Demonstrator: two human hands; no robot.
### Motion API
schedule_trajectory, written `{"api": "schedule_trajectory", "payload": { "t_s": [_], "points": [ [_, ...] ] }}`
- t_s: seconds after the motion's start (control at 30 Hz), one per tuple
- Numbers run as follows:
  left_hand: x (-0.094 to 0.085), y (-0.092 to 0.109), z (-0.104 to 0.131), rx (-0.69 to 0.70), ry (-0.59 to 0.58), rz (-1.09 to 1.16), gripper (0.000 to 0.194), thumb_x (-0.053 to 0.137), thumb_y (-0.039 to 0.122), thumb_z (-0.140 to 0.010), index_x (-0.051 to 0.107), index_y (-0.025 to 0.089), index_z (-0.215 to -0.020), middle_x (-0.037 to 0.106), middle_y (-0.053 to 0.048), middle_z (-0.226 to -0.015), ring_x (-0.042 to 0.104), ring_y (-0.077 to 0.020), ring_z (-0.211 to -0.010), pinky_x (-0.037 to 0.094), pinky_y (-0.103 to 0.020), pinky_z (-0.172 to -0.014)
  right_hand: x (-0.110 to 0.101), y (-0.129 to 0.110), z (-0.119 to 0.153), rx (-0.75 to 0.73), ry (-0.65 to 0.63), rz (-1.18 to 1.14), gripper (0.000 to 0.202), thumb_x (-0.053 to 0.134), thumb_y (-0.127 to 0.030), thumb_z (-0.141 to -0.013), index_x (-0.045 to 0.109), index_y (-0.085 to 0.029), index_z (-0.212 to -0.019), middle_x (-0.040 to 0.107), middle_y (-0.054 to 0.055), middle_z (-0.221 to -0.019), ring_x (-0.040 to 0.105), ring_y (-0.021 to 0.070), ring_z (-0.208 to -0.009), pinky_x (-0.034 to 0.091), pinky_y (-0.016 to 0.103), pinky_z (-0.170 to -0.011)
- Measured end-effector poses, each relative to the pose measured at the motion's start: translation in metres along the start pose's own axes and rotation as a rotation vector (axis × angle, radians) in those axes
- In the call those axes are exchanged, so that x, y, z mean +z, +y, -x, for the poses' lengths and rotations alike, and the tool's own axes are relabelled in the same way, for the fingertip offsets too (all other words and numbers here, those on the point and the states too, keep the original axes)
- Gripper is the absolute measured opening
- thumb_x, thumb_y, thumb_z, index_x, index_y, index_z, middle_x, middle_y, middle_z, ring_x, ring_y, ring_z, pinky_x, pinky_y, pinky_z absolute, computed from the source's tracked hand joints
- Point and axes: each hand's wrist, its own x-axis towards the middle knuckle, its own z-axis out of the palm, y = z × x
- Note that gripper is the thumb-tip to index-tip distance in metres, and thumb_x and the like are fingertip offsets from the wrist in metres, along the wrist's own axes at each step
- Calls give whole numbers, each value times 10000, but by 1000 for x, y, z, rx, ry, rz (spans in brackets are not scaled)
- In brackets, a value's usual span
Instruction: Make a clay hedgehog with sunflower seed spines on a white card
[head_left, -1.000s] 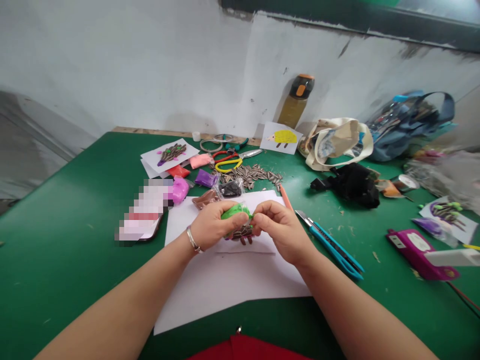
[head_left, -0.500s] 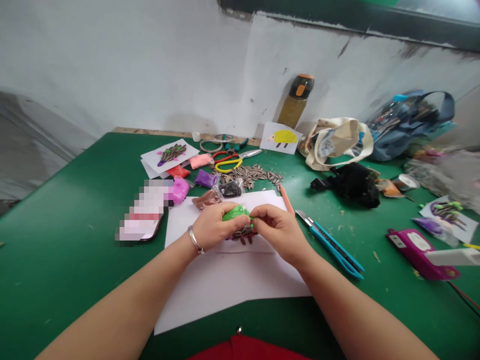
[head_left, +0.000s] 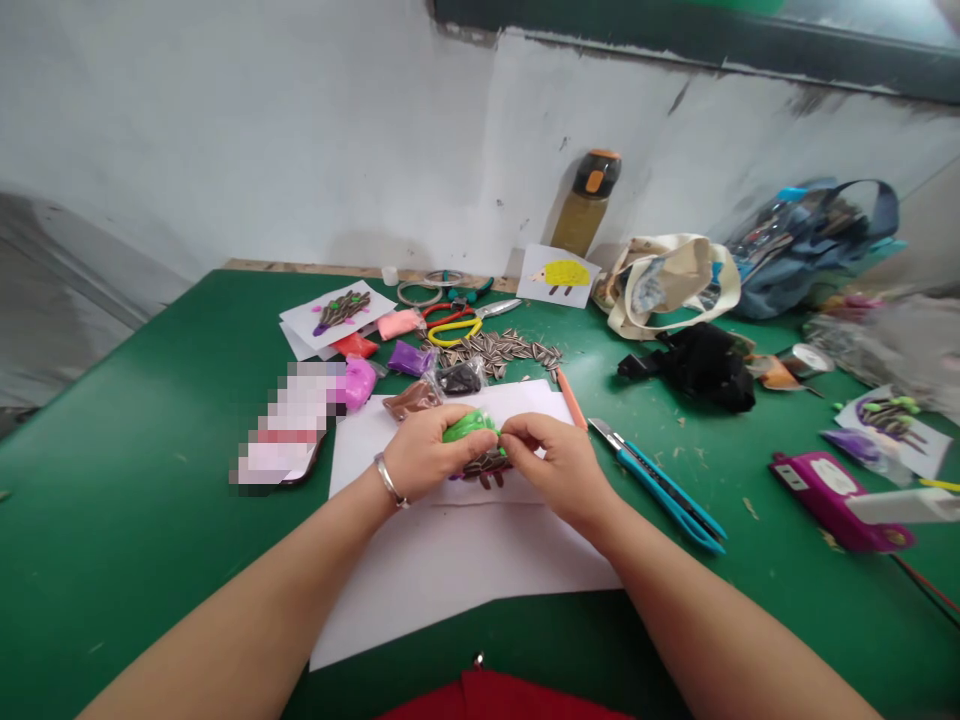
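Observation:
My left hand is closed around a packet of bright green clay, over white paper. At the packet's right side my right hand pinches with thumb and forefinger, a small bit of green showing at the fingertips. Under the hands lies a picture with seeds and brown legs, partly hidden. Packets of brown clay, black clay and purple clay lie just beyond, beside a pile of striped seeds.
Scissors lie behind the clay, a phone at left. On the right are a blue cutter, a black bag and a magenta glue gun. A bottle and a hedgehog card stand by the wall.
The right hand's fingers have shifted very slightly at the packet's edge. The whole view has moved a little. Both hands keep nearly the same pose.

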Motion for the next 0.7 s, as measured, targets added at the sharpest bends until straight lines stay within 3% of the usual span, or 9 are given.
{"api": "schedule_trajectory", "payload": {
  "t_s": [0.23,0.5,0.7],
  "points": [
    [1,-1,2,10,-57,48,346,543,460,-818,511,177,-621,547,34,-585,495,-123,-577,371,-240,-560,1,-3,0,26,-27,-18,98,509,-137,-740,525,-202,-669,522,-31,-634,466,109,-594,356,229,-552],
    [-2,3,2,-1,17,80,348,563,465,-802,511,171,-622,511,39,-564,468,-115,-559,355,-230,-533,-5,-5,-3,233,-111,-504,61,550,-205,-787,560,-189,-729,532,-50,-594,509,93,-548,409,227,-546],
    [-2,2,3,-26,56,117,341,565,480,-800,522,173,-657,501,44,-557,455,-108,-536,347,-219,-501,-7,0,-5,257,-139,-621,58,557,-225,-816,552,-180,-779,609,-22,-672,582,106,-584,469,255,-600]
  ]
}}
